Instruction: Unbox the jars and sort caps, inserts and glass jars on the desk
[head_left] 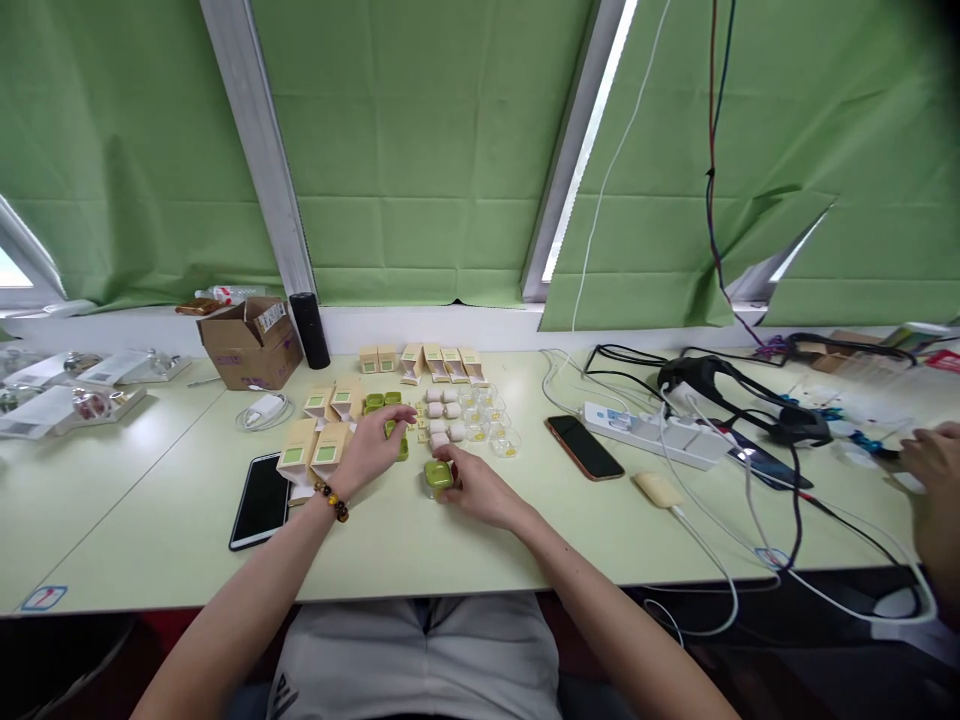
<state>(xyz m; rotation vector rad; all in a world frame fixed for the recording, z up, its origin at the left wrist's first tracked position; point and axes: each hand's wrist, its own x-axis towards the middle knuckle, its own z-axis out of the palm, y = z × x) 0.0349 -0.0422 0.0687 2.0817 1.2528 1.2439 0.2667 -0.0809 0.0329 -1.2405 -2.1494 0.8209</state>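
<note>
My right hand pinches a small square container with a green top and a clear lower part, low over the table. My left hand reaches over several small green square pieces, fingers stretched to the right and apart from the thumb. Nothing shows in it. Between and beyond my hands stand several pale pink-white rounded blocks. To their right are clear plastic cups with yellow spots inside. Cream boxes with green windows stand left of my left hand.
More cream boxes line the back. A phone lies left, another phone right, beside a white power strip with trailing cables. A cardboard box and black cylinder stand back left. Another person's hand is far right.
</note>
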